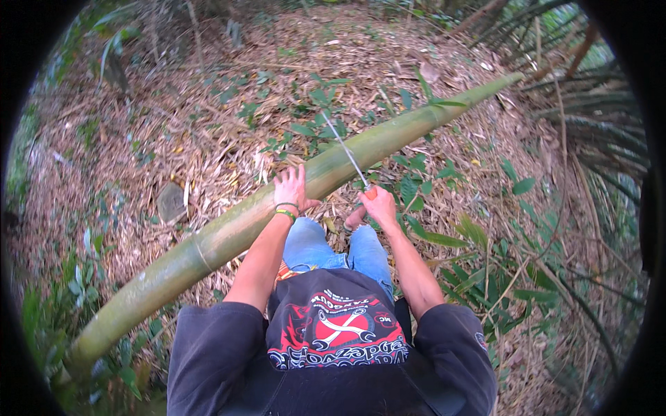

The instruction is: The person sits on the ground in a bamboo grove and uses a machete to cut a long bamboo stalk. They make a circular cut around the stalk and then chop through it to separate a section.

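Note:
A thick green bamboo pole runs slantwise in front of me, from the near left up to the far right. My left hand lies on top of it with the fingers spread, pressing on the bamboo and grasping nothing. To its right, my right hand is closed round the orange handle of a hand saw. The thin blade crosses the pole, its tip reaching past the far side. How deep the blade sits in the bamboo I cannot tell.
Dry fallen leaves cover the ground, with small green plants growing close to the saw. A grey stone lies beyond the pole at left. Long fronds and stems crowd the right side.

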Action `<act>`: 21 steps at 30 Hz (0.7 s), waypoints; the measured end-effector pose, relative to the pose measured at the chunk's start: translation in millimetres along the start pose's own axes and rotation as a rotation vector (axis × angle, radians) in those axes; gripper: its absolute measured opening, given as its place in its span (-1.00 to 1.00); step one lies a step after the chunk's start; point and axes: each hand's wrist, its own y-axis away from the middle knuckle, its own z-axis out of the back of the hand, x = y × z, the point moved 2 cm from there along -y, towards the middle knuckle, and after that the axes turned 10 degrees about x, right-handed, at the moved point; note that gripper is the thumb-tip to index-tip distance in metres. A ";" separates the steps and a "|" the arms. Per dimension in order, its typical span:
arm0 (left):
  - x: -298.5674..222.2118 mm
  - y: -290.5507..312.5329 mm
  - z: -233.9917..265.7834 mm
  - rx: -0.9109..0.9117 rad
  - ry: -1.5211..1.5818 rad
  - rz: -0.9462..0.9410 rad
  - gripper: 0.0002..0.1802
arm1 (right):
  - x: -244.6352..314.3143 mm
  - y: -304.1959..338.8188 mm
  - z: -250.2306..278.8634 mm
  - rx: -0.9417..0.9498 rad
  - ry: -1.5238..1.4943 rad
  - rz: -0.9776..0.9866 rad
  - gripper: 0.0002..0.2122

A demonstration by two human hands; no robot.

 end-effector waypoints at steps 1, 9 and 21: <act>-1.5 0.8 0.7 0.002 0.010 0.010 0.36 | 5.2 -2.9 -1.1 0.006 0.018 -0.001 -0.57; -1.9 26.9 -2.1 -0.125 0.045 0.022 0.24 | -26.7 -42.1 -44.4 0.109 0.090 0.087 -0.72; 104.7 188.2 2.8 -0.463 0.177 0.410 0.02 | -43.8 -62.0 -41.9 0.134 0.301 0.100 -0.72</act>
